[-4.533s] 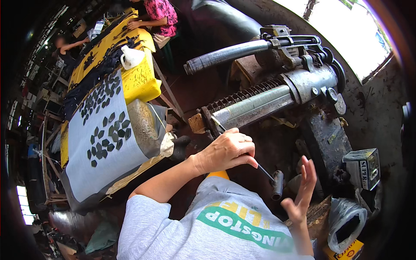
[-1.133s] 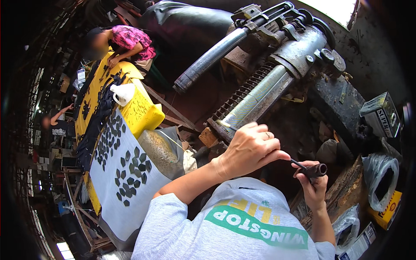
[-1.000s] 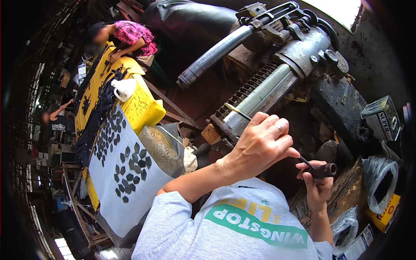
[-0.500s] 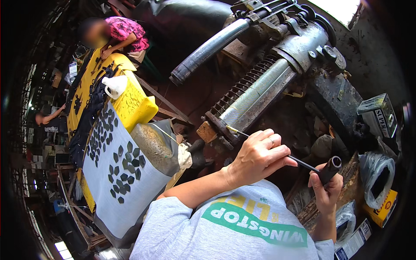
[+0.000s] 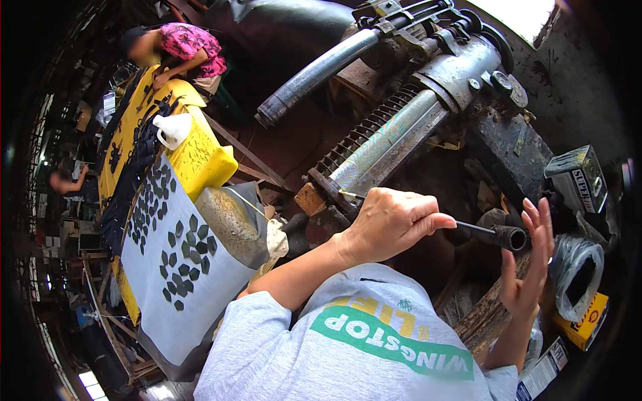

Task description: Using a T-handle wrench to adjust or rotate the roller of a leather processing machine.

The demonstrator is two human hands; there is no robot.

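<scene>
My left hand [image 5: 394, 224] grips a slim dark rod [image 5: 473, 227], whose pale tip reaches the near end of the machine's long steel cylinder [image 5: 394, 140], beside a coiled spring [image 5: 344, 144]. A short dark tube [image 5: 509, 237] sits crosswise on the rod's other end. Beside that tube my right hand [image 5: 528, 260] is raised with its fingers stretched out and apart.
At left, dark pentagon pieces [image 5: 187, 271] lie on a white sheet, and a white jug [image 5: 174, 130] stands on yellow material [image 5: 207, 160]. A co-worker in pink [image 5: 190, 50] bends there; another person [image 5: 73, 180] is farther back. Right: metal can [image 5: 575, 180], plastic-wrapped roll [image 5: 575, 274].
My right hand, open 4.5 seconds ago, gripped the tube a second and half a second ago and now has let go. My left hand keeps its grip, moved slightly left and up since half a second ago.
</scene>
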